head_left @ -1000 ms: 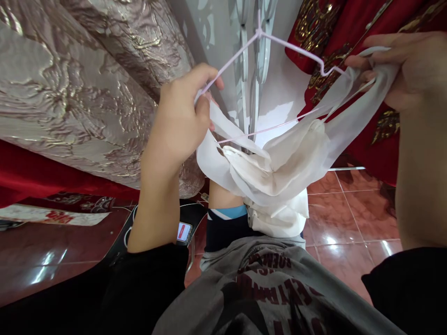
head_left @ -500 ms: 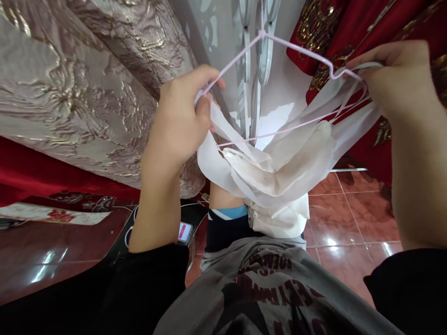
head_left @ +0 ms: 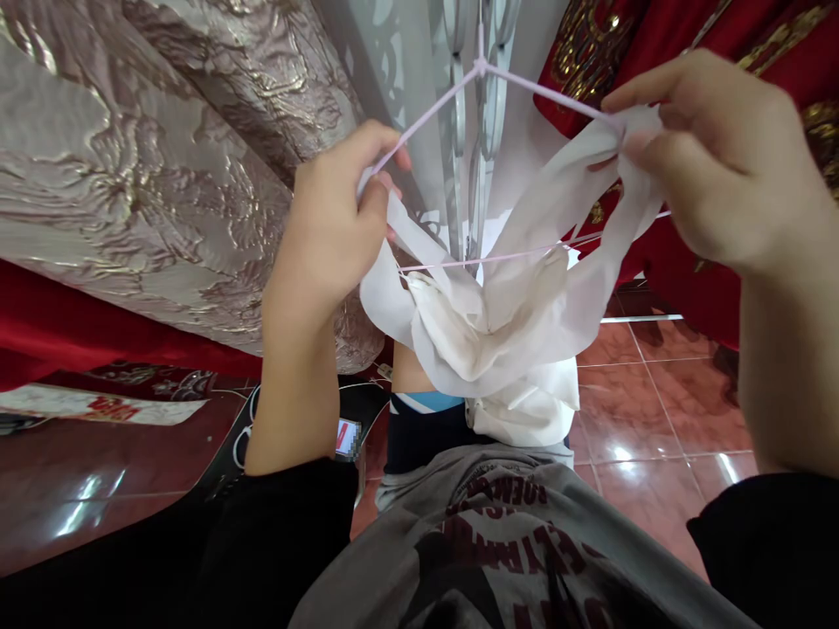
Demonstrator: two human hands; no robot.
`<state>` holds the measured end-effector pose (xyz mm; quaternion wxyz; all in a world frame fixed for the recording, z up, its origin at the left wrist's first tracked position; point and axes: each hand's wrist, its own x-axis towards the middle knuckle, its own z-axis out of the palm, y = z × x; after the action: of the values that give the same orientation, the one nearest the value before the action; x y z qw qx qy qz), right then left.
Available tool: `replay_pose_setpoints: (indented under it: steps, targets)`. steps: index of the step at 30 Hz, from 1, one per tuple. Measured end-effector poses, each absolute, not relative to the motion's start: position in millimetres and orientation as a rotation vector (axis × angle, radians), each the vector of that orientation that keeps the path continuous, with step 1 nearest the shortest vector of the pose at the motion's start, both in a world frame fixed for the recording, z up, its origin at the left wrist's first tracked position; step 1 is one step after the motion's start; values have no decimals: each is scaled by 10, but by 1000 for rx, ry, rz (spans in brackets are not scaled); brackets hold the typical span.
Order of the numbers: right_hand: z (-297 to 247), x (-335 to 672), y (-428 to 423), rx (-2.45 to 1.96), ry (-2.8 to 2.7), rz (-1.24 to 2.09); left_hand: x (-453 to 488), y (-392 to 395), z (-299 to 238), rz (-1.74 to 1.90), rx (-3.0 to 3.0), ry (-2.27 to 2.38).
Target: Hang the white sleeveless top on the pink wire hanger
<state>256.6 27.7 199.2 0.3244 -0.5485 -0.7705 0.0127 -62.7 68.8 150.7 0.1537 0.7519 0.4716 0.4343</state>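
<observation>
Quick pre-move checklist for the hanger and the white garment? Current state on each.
1. Left hand on the pink hanger: ok, thumb and fingers grip its left slope.
2. Right hand on the white garment: ok, holding fabric by the right slope.
3. Garment seated on the hanger's right tip: cannot tell, hand and fabric hide it.
4. Garment lying smooth: not ok, bunched in folds between the hands.
5. Hook supported: cannot tell, cut off at the top of the view.
</observation>
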Motion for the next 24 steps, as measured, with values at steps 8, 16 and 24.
replay_pose_setpoints:
  steps: [8, 16, 24]
  targets:
    - [2195, 2371, 370, -1781, -1952, -54, -615, 717, 1805, 724, 2575, 1592]
    - [2127, 2433, 455, -1749, -1928, -98, -823, 781, 1578, 1003, 2610, 1393]
    - [985, 2016, 755, -1052, -2238, 50, -569, 534, 686, 2096, 2004, 1248]
